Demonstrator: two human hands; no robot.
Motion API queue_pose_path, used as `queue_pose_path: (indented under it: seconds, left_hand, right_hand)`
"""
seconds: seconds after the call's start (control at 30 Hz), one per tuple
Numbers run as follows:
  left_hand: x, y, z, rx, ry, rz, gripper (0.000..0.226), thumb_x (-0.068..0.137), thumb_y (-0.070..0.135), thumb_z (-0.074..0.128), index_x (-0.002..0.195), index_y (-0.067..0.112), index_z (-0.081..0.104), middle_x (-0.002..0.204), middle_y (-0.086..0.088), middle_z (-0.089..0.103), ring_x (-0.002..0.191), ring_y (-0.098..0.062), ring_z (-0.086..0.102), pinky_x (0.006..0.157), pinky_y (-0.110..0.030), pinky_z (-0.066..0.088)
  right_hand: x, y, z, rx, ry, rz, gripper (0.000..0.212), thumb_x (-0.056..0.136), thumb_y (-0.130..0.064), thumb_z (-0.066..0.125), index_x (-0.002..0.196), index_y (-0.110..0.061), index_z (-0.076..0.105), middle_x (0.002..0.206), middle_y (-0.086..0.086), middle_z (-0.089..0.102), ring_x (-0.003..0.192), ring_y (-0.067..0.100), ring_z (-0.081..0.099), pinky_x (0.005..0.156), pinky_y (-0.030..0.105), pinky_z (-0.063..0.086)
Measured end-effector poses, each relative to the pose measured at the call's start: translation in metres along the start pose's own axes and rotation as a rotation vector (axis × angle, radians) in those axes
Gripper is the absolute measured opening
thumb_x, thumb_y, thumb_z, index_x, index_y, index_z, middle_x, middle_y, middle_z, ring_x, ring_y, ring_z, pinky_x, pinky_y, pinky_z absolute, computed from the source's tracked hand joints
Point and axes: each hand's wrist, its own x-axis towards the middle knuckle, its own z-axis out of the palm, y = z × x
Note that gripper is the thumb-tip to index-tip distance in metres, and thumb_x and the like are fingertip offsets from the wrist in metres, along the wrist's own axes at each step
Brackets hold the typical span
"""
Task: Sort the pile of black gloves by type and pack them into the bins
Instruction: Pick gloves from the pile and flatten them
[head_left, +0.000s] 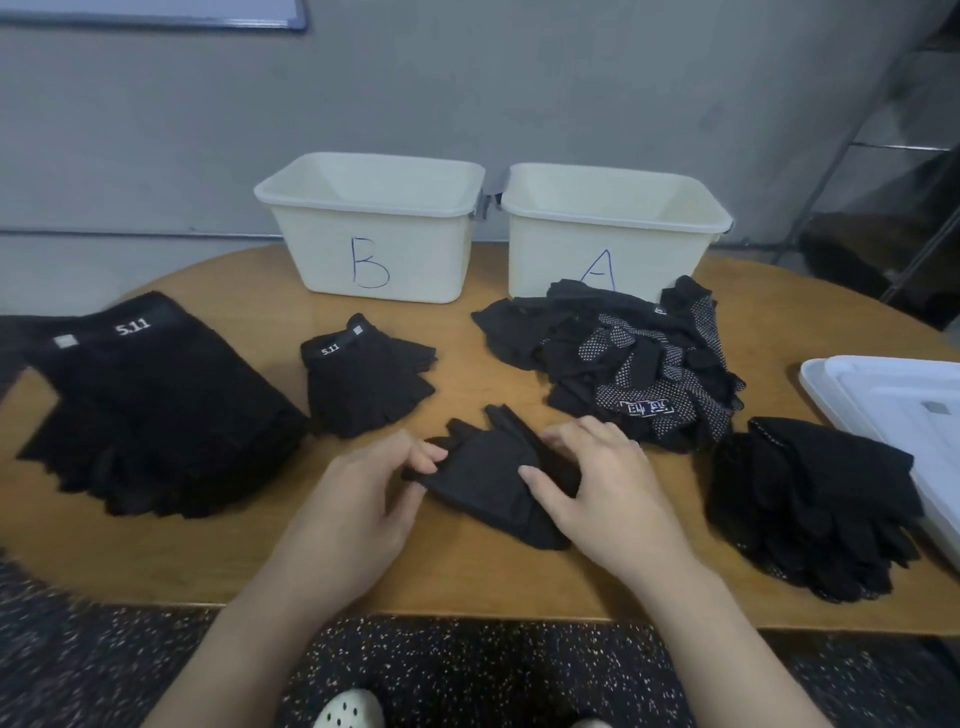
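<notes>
- Wooden table (467, 582) with a rounded edge stands before a grey wall; speckled dark floor shows below it.
- Bins, two: bin B (374, 244) far centre, bin A (613, 234) to its right, side by side. Both interiors, as far as visible, hold no gloves.
- Glove groups, four, plus one glove in hand:
  - large stack marked 5.11 (150, 410) at left, cut off by the frame edge;
  - small fingerless stack (363, 379) near bin B;
  - unsorted pile (623, 364) with dotted palms, touching the front of bin A and hiding part of the letter;
  - neat stack (815, 504) near right.
- Count within each stack cannot be made out.
- Single glove (488, 478) lies near centre: left hand (358, 499) pinches its left edge; right hand (608, 488) rests curled on its right side, gripping it.
- White lid (893, 415) at right, partly out of frame.
</notes>
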Motion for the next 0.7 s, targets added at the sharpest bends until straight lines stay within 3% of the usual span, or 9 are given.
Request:
queue_pose_path:
  seconds: [0.17,0.27,0.33,0.43,0.53,0.6,0.7]
  left_hand:
    - [-0.015,-0.007,-0.008,0.068,-0.012,0.004,0.031,0.09,0.005,0.066,0.099,0.035,0.067,0.118,0.026,0.067,0.117,0.008,0.058,0.107,-0.026,0.047]
    - [-0.019,0.003,-0.006,0.138,0.024,0.057,0.024,0.098,0.018,0.059,0.11,0.035,0.07,0.128,0.027,0.063,0.122,0.019,0.045,0.107,-0.005,0.03]
    - [-0.019,0.014,0.0,0.173,-0.018,0.071,0.029,0.105,0.031,0.048,0.125,0.036,0.067,0.14,0.028,0.055,0.126,0.02,0.035,0.107,0.0,0.017]
    - [-0.016,0.026,0.017,0.24,-0.104,0.081,0.046,0.109,0.046,0.032,0.153,0.039,0.042,0.161,0.025,0.03,0.143,0.012,0.02,0.113,-0.006,-0.004]
    - [-0.01,0.024,0.032,0.352,-0.174,0.07,0.056,0.109,0.052,0.022,0.162,0.035,0.019,0.17,0.016,0.011,0.155,0.0,0.005,0.124,-0.02,-0.007]
    - [-0.003,0.018,0.037,0.399,-0.203,0.087,0.055,0.11,0.048,0.023,0.163,0.032,0.019,0.171,0.013,0.007,0.156,0.0,-0.003,0.126,-0.025,-0.009]
    - [0.009,0.008,0.041,0.396,-0.221,0.131,0.052,0.111,0.038,0.028,0.162,0.029,0.022,0.171,0.012,0.007,0.154,0.0,-0.009,0.123,-0.025,-0.017]
  right_hand:
    - [0.002,-0.012,0.005,0.032,-0.039,0.012,0.038,0.088,-0.05,0.071,0.116,-0.025,0.068,0.1,-0.017,0.055,0.104,0.012,0.058,0.096,0.034,0.048]
    - [0.003,-0.016,0.009,0.11,-0.078,0.066,0.034,0.088,-0.045,0.075,0.116,-0.027,0.066,0.102,-0.018,0.054,0.102,0.009,0.057,0.093,0.03,0.049]
    - [0.003,-0.018,0.011,0.149,-0.089,0.079,0.033,0.088,-0.041,0.076,0.116,-0.026,0.065,0.105,-0.017,0.056,0.102,0.006,0.056,0.092,0.027,0.049]
    - [0.003,-0.019,0.011,0.153,-0.077,0.114,0.03,0.088,-0.042,0.076,0.112,-0.028,0.065,0.097,-0.015,0.059,0.091,0.003,0.054,0.08,0.023,0.046]
    - [0.002,-0.018,0.006,0.139,-0.057,0.143,0.024,0.085,-0.049,0.075,0.099,-0.035,0.061,0.071,-0.014,0.057,0.068,0.003,0.054,0.063,0.024,0.044]
    - [0.001,-0.015,0.004,0.136,-0.055,0.144,0.023,0.083,-0.05,0.076,0.088,-0.037,0.058,0.059,-0.009,0.056,0.061,0.005,0.056,0.058,0.024,0.045]
    - [-0.003,-0.01,0.001,0.168,-0.057,0.156,0.025,0.08,-0.051,0.077,0.076,-0.036,0.059,0.058,-0.012,0.057,0.061,0.004,0.057,0.059,0.026,0.048]
